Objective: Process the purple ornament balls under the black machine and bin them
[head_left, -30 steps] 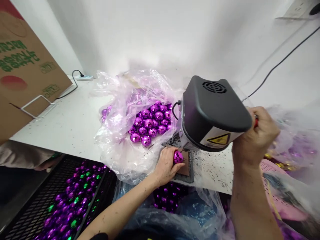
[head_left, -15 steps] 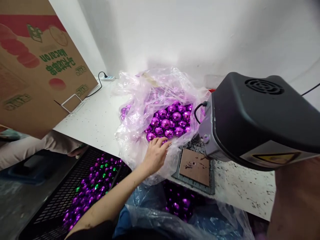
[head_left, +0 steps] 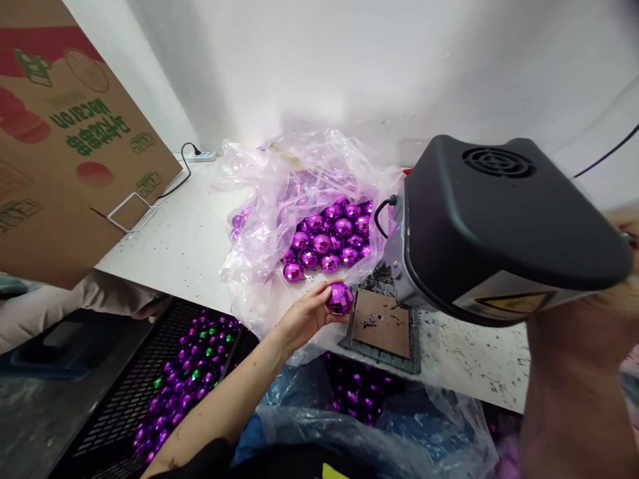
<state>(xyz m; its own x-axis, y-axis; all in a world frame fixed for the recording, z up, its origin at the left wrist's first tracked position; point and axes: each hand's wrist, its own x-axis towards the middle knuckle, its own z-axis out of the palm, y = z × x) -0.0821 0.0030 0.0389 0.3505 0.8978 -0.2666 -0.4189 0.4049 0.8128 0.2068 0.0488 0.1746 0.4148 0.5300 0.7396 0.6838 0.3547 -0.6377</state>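
Left hand (head_left: 310,314) is gripping a ball (head_left: 340,299) near the bench (head_left: 172,256) front edge; machine (head_left: 504,226) is hiding right hand's (head_left: 619,291) grip, can't tell

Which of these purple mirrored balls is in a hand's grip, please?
The purple ball in the grip of the left hand, beside the brown board, apart from those heaped in the plastic bag.

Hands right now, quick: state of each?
Left hand: closed, holding a purple ball.
Right hand: cannot be told; partly hidden by the black machine.
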